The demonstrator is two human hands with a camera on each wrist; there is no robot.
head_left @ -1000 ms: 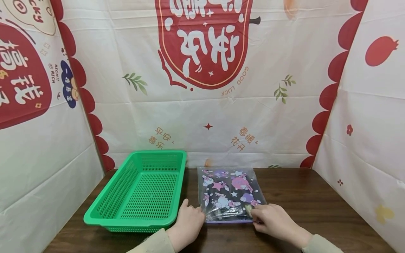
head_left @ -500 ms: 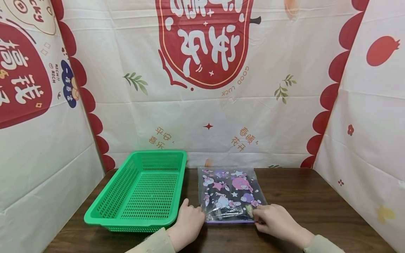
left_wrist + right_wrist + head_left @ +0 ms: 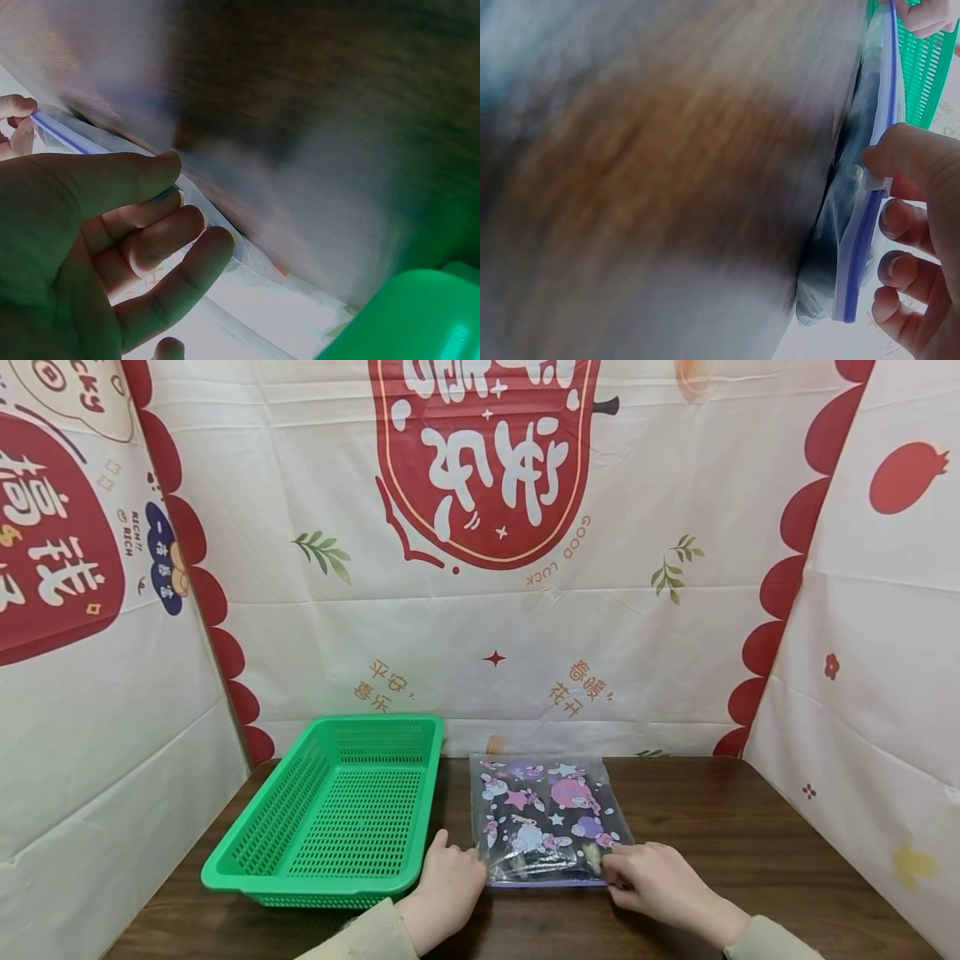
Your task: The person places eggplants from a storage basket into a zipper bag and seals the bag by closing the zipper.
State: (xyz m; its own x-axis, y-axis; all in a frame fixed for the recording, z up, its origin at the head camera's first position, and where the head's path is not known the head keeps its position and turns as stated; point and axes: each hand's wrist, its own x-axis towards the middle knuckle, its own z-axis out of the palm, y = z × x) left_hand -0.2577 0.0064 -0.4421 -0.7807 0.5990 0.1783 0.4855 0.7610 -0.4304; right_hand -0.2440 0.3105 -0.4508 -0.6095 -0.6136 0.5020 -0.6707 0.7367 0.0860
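A clear zip bag (image 3: 540, 818), printed with pink, purple and white cartoon figures and stars, lies flat on the table. Dark contents show through it, with a small yellowish-green patch near its front right corner. Along its near edge runs a purple zip strip (image 3: 862, 247). My left hand (image 3: 448, 885) pinches the left end of that edge between thumb and fingers. At the right end, my right hand (image 3: 654, 885) pinches the strip; a small pale piece, looking like a slider, shows under the thumb in the right wrist view. The fingertips are partly hidden in the head view.
To the left of the bag stands a green plastic basket (image 3: 431, 793) with slotted walls, close beside my left hand. The brown wooden table (image 3: 712, 827) extends to the right. Printed white cloth (image 3: 480, 627) hangs behind and on both sides.
My right hand has slid slightly to the right along the bag's near edge. The left hand, the bag and the basket stay nearly where they were.
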